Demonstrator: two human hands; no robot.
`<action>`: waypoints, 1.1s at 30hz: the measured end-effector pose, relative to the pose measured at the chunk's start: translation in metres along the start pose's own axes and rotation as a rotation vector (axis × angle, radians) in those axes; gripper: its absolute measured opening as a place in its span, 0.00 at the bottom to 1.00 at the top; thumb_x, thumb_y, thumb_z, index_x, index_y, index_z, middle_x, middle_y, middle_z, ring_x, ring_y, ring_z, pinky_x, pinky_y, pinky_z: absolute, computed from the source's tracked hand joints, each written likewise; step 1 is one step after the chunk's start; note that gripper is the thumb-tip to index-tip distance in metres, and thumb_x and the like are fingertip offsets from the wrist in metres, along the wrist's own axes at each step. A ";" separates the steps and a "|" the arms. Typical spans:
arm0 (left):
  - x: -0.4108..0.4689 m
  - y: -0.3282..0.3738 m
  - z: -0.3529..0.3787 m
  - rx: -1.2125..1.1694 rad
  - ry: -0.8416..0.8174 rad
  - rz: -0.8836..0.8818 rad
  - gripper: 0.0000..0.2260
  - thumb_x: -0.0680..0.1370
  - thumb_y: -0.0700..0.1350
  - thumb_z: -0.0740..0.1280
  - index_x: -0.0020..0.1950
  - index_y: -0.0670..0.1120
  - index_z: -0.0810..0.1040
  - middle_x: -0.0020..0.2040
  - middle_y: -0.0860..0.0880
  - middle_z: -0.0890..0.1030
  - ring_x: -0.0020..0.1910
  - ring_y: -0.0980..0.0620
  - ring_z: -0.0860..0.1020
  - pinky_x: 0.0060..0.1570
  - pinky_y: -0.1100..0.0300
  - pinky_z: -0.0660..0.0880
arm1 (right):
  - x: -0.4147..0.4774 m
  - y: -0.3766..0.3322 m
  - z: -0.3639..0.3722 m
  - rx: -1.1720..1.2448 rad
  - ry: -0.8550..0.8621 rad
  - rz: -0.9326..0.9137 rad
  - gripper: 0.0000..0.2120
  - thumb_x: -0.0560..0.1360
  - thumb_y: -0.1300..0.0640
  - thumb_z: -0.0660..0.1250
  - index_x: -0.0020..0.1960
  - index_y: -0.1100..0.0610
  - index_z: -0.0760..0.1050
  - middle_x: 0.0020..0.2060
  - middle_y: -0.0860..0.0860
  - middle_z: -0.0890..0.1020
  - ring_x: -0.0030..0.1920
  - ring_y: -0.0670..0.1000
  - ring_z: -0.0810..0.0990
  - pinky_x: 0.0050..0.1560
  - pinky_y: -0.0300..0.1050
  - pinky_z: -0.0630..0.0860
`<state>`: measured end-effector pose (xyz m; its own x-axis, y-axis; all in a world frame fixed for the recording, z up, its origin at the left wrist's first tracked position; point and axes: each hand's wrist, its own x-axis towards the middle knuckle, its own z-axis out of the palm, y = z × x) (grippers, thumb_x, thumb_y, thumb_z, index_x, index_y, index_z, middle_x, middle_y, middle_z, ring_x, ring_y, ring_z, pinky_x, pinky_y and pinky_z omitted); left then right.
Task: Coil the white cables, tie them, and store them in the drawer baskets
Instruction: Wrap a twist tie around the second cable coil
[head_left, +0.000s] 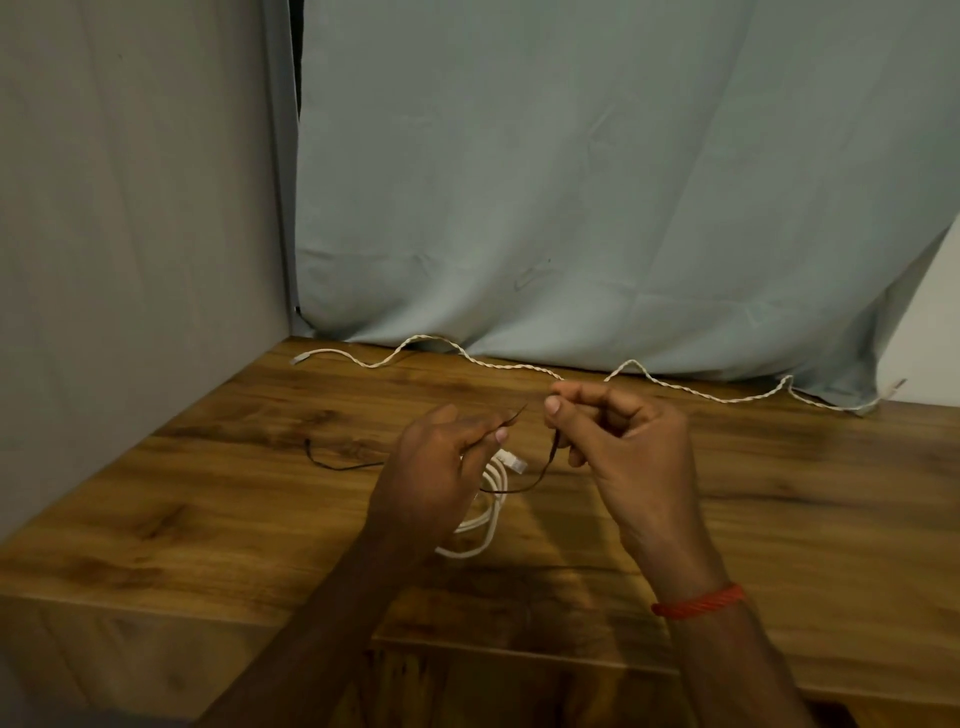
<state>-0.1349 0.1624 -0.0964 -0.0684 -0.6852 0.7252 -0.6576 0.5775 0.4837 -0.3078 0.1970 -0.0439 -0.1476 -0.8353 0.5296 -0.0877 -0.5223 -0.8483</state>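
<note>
Being pinched by left hand (431, 467) and right hand (623, 447), the dark tie (545, 470) is slung across the coiled white cable (485, 525). Both ends should be drawn evenly.

The table (208, 493) is warm brown with darker wood-grain streaks; the cloth (571, 182) behind it is plain pale blue-grey; the wall (130, 208) at the left is flat grey-beige; the long cable (519, 367) is cream-white with a twisted braid pattern; the coiled cable (491, 512) is plain white; the thin tie (540, 475) is dark brown; the bracelet (698, 603) is red and corded.
</note>
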 end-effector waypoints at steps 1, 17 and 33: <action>0.000 -0.001 0.000 0.013 -0.011 0.010 0.13 0.80 0.53 0.63 0.64 0.57 0.81 0.39 0.54 0.75 0.37 0.59 0.73 0.34 0.59 0.70 | 0.000 0.002 0.000 -0.033 0.010 -0.027 0.06 0.72 0.63 0.76 0.48 0.56 0.85 0.35 0.54 0.86 0.29 0.42 0.80 0.32 0.35 0.75; -0.004 0.002 -0.004 0.072 -0.049 0.077 0.12 0.81 0.51 0.64 0.63 0.56 0.81 0.40 0.56 0.74 0.39 0.58 0.74 0.35 0.59 0.71 | -0.007 0.021 0.005 -0.234 0.033 -0.189 0.08 0.73 0.62 0.76 0.50 0.55 0.86 0.43 0.43 0.87 0.45 0.40 0.85 0.46 0.42 0.83; -0.007 0.000 -0.002 0.024 -0.075 0.089 0.11 0.81 0.52 0.63 0.61 0.58 0.80 0.39 0.52 0.74 0.37 0.53 0.75 0.36 0.51 0.74 | -0.004 0.028 -0.001 -0.058 -0.106 0.021 0.07 0.71 0.64 0.76 0.49 0.57 0.85 0.40 0.50 0.87 0.41 0.48 0.86 0.38 0.39 0.80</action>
<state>-0.1326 0.1679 -0.1001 -0.1827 -0.6637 0.7253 -0.6642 0.6273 0.4067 -0.3102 0.1860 -0.0699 -0.0454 -0.8612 0.5063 -0.1429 -0.4960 -0.8565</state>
